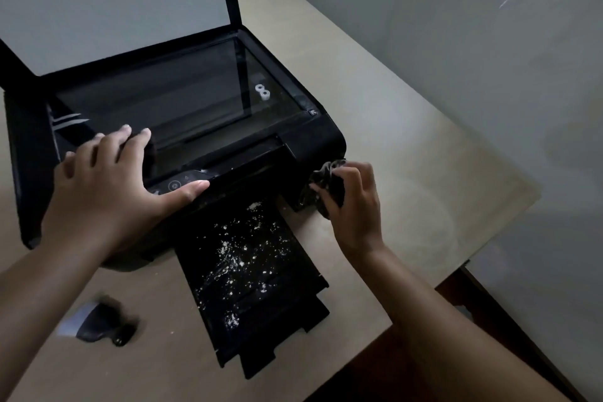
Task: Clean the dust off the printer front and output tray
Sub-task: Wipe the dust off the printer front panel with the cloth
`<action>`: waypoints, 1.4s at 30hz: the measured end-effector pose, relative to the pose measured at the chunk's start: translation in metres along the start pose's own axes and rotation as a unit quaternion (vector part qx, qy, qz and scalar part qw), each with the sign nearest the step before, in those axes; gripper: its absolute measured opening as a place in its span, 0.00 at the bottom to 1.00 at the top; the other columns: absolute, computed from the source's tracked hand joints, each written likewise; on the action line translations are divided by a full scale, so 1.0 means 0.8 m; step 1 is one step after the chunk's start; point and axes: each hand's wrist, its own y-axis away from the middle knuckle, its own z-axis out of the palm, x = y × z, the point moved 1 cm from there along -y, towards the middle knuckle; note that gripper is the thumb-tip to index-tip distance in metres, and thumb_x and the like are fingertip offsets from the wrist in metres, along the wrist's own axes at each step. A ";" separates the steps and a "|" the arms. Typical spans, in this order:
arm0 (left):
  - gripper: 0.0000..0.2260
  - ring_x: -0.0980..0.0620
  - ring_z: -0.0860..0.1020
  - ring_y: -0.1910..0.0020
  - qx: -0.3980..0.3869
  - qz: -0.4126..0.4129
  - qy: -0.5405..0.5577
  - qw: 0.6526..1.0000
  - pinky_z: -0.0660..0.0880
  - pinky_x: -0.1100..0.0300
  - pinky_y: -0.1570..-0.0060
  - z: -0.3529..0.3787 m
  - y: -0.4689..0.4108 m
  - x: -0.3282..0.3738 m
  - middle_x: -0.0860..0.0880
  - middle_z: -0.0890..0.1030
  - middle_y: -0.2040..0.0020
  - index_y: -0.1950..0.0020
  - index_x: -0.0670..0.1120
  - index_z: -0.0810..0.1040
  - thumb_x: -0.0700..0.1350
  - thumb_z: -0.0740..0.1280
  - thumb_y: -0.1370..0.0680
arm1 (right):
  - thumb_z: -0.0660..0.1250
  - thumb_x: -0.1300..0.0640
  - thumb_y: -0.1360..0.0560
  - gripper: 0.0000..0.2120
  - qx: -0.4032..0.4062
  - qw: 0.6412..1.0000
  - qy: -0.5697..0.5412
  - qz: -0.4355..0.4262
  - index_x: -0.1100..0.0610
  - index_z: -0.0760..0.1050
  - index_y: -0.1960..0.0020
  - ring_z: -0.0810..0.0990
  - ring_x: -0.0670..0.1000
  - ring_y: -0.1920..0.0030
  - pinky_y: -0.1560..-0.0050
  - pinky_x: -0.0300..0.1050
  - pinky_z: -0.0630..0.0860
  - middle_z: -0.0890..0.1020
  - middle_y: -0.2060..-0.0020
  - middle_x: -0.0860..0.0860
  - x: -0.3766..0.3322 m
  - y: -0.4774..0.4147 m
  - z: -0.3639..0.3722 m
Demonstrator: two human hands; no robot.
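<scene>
Bracing the printer (202, 127) flat-palmed, left hand (107, 186) spread — right hand (352, 202) clenches cloth (323, 183) beside dusty tray (254, 271)

Black printer (202, 127) on table, scanner lid (107, 3) raised; output tray (257, 281) extended toward viewer, speckled with white dust (241, 254); dark cloth (326, 186) bunched at printer's front right corner

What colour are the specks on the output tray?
White, scattered over the black output tray; the head view shows them best.
</scene>
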 end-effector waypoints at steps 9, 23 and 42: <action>0.54 0.43 0.56 0.24 -0.009 -0.012 0.001 1.000 0.55 0.41 0.28 0.001 0.002 0.004 0.49 0.59 0.21 0.22 0.52 0.59 0.84 0.49 0.39 | 0.62 0.48 0.25 0.16 -0.187 0.978 0.090 -0.033 0.62 0.75 0.54 0.75 0.61 0.52 0.59 0.50 0.74 0.76 0.51 0.56 0.068 0.030 0.024; 0.54 0.45 0.57 0.24 -0.011 -0.012 -0.011 1.000 0.55 0.42 0.28 -0.003 0.001 0.008 0.49 0.58 0.21 0.22 0.52 0.58 0.84 0.48 0.40 | 0.73 0.59 0.27 0.07 -0.126 0.991 0.031 -0.023 0.61 0.76 0.58 0.75 0.58 0.53 0.55 0.49 0.73 0.76 0.55 0.53 0.056 0.036 0.025; 0.54 0.45 0.57 0.24 -0.016 -0.009 -0.013 1.000 0.57 0.42 0.28 -0.005 0.000 0.008 0.49 0.60 0.22 0.22 0.53 0.58 0.85 0.47 0.40 | 0.73 0.51 0.28 0.16 -0.211 0.971 0.103 0.034 0.54 0.77 0.42 0.71 0.61 0.41 0.43 0.53 0.72 0.74 0.38 0.57 0.069 0.052 0.020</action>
